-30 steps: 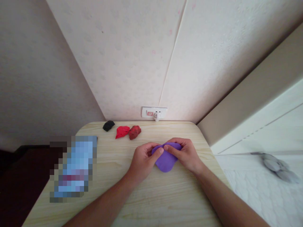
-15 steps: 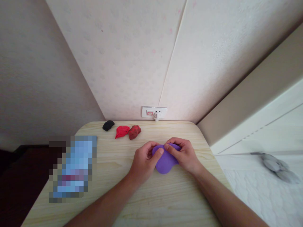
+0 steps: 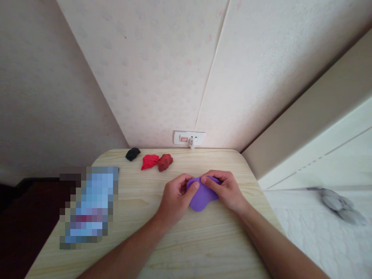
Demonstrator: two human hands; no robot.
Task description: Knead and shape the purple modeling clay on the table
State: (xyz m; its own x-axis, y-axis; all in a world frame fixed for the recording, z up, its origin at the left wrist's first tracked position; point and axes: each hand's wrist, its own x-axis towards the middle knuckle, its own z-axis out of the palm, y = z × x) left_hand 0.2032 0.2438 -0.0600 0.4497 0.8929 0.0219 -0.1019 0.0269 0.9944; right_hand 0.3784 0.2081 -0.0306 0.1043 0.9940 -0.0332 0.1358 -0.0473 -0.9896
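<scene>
Head view: I am watching left hand [image 3: 176, 195] and right hand [image 3: 229, 190] pinching the purple sheet [image 3: 200, 199] toward five o'clock of centre. I am judging it flattened; black lump [image 3: 133, 154], red lump [image 3: 149, 162] and mottled lump [image 3: 165, 162] are lying untouched at its ten o'clock. It is looking smooth, thin, lobed.

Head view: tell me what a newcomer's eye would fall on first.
First, the bright, flat purple piece, held by the left hand and the right hand over the pale table. Next, the red lump and the mottled dark-red lump beside it, near the table's far edge, left of centre.
</scene>
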